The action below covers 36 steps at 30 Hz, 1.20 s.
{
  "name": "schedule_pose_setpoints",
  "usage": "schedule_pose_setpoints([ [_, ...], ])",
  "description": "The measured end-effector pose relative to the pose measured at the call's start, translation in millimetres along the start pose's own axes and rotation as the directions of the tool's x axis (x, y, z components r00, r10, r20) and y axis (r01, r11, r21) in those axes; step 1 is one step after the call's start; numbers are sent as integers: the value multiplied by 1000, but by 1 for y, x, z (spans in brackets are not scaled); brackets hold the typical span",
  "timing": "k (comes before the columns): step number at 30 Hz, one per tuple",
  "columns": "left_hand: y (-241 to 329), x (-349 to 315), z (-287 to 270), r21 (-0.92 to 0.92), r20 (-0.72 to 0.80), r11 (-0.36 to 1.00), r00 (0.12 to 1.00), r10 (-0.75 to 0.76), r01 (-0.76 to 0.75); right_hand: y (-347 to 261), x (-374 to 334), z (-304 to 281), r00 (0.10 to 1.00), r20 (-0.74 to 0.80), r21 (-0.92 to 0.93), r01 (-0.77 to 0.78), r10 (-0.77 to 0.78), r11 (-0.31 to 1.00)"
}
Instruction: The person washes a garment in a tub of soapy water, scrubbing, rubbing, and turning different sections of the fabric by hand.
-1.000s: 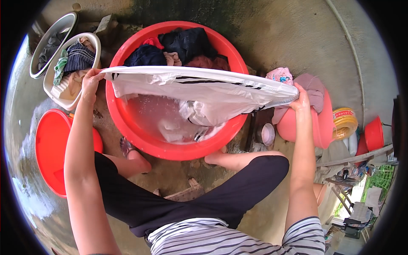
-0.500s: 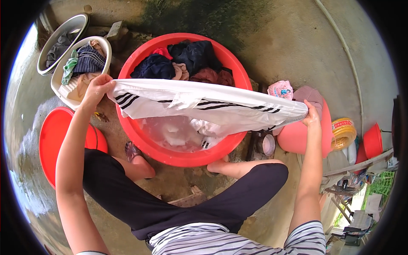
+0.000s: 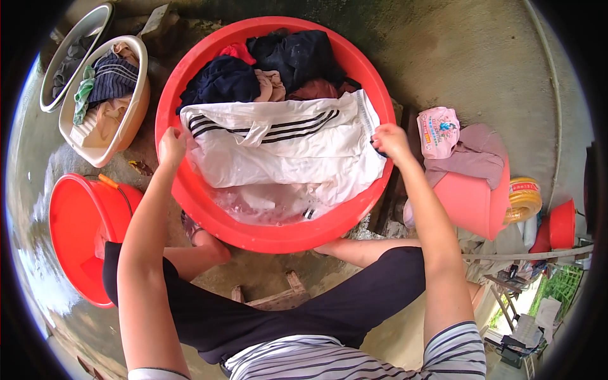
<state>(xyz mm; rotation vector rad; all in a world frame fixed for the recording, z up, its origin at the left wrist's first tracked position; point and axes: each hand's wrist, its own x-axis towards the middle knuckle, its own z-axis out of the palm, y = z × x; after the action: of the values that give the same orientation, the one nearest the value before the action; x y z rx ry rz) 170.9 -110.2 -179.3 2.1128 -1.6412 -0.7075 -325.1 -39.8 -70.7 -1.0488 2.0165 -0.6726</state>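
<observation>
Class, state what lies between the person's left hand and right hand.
In the head view, a white cloth garment with black stripes lies between the left hand and the right hand, spread inside a large round red plastic tub.

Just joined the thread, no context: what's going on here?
The person's left hand and right hand are at opposite ends of a white garment with black stripes; their grip is unclear. It lies spread inside a red tub, partly over sudsy water, with dark clothes beyond.
</observation>
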Motion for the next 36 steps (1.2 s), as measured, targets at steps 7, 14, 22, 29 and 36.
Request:
schedule_pose_setpoints([
  [7,-48,-32,85,-18,50,960,960,-277,278,52,-67,164,703,612,-290,-227,363,930],
  [14,32,-80,74,-404,285,784,879,-381,471,83,-77,219,720,462,632,-677,517,378],
  [22,10,-113,71,-819,315,246,763,-564,519,78,-67,129,788,-60,995,0,613,97],
  [29,39,-186,115,-435,539,695,784,-308,572,115,-56,30,776,-350,497,-320,524,806],
  [36,9,-162,145,-385,352,861,915,-196,332,84,-99,125,817,99,375,-560,569,739],
])
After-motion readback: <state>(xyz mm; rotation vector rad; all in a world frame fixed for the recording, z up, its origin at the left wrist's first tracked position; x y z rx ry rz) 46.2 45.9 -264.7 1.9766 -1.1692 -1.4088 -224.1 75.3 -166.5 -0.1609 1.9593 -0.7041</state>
